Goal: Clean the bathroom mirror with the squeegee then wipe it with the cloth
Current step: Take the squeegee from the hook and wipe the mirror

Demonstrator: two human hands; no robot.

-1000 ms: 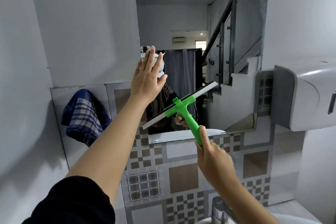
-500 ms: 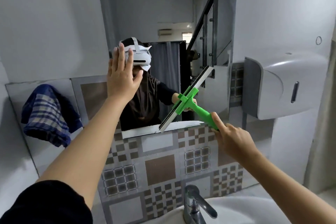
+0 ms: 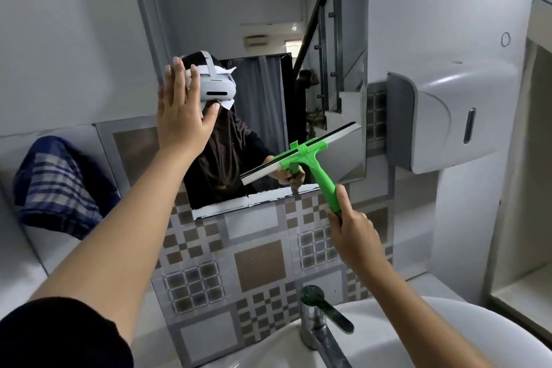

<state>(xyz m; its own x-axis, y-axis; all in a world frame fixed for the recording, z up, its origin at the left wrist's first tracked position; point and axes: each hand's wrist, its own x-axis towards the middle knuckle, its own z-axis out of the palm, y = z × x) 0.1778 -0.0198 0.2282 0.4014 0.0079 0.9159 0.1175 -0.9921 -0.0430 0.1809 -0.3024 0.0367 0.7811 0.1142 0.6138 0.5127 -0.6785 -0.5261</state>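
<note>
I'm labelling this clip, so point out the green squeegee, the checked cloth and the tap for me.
green squeegee [image 3: 310,158], head view, on the green head where handle meets blade.
checked cloth [image 3: 56,188], head view, on the middle of its plaid folds.
tap [image 3: 325,315], head view, on its lever.

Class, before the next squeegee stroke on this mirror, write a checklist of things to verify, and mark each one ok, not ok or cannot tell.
1. Green squeegee gripped by its handle in the right hand: ok.
2. Blade lies against the mirror, low on the glass: ok.
3. Left hand open and flat at the mirror's left edge, clear of the blade: ok.
4. Checked cloth within reach on the left wall: ok.
5. Glass free of streaks: cannot tell.
</note>
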